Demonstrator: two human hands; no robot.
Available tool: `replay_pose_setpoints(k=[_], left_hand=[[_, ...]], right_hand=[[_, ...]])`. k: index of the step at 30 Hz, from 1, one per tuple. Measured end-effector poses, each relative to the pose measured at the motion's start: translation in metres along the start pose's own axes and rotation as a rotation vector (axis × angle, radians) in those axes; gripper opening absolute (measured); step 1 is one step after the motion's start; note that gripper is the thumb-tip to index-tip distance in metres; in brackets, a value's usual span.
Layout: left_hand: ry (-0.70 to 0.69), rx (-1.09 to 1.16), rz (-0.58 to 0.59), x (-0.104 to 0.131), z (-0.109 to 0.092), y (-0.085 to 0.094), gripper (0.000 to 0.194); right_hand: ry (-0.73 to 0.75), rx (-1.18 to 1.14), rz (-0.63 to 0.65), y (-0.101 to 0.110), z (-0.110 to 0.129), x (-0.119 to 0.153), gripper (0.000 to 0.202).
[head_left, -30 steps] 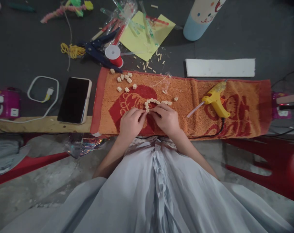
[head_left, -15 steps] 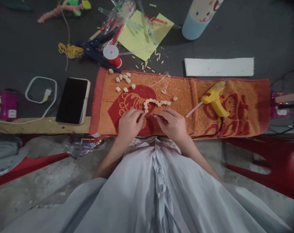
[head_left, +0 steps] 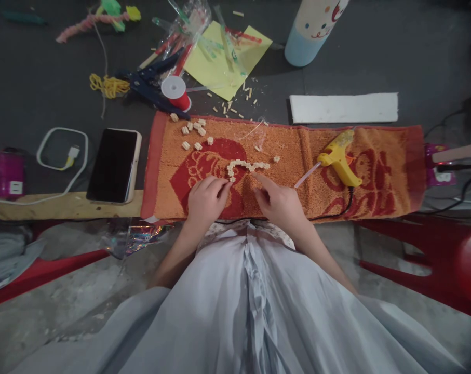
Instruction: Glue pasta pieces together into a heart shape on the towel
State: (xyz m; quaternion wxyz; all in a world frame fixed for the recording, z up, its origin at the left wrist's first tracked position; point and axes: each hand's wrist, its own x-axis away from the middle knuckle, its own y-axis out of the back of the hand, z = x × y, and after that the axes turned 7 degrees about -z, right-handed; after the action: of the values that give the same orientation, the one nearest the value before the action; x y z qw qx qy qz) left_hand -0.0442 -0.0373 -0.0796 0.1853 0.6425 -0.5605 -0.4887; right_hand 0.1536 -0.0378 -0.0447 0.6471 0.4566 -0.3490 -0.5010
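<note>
A curved chain of small cream pieces [head_left: 251, 167] lies on the orange and red towel [head_left: 290, 140]. At the chain's lower left end, my left hand [head_left: 207, 200] has its thumb and forefinger pinched on the end piece. My right hand [head_left: 280, 203] is just below the chain's right part, thumb and forefinger apart, with nothing visible between them. Several loose cream pieces [head_left: 197, 130] sit at the towel's upper left, and a single one [head_left: 276, 159] rests right of the chain. The yellow glue gun [head_left: 341, 158] lies on the towel to the right of my right hand.
Left of the towel are a phone [head_left: 114, 165] and a white cable [head_left: 88, 150]. Behind it stand a red thread spool [head_left: 176, 93], dark blue pliers [head_left: 147, 83], yellow paper [head_left: 219, 67], a white strip [head_left: 344, 108] and a blue and white bottle [head_left: 309, 39].
My right hand has moved slightly right and its thumb and forefinger have spread apart. My left hand keeps its place at the chain's end. The whole view has shifted a little.
</note>
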Motion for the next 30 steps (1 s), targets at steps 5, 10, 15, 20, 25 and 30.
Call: replay_pose_setpoints(k=[5,10,15,20,25,30], left_hand=[[0.003,-0.002,0.012,0.000,0.000,0.001,0.019],[0.010,-0.003,0.020,0.001,0.001,0.000,0.020],[-0.003,-0.005,0.007,0.001,0.001,0.000,0.019],[0.008,-0.011,0.024,0.000,0.000,0.000,0.020],[0.010,-0.011,0.031,0.001,0.000,0.001,0.019],[0.005,-0.020,0.034,0.001,0.000,0.001,0.017]], right_hand=[[-0.021,0.028,0.044,0.003,0.004,-0.005,0.049],[-0.007,0.070,0.093,0.006,0.008,-0.012,0.053],[0.008,0.088,0.135,0.007,0.012,-0.019,0.054],[0.060,0.082,0.156,0.008,0.018,-0.024,0.055],[0.108,0.056,0.150,0.008,0.019,-0.023,0.052],[0.150,-0.022,0.092,0.005,0.017,-0.020,0.049]])
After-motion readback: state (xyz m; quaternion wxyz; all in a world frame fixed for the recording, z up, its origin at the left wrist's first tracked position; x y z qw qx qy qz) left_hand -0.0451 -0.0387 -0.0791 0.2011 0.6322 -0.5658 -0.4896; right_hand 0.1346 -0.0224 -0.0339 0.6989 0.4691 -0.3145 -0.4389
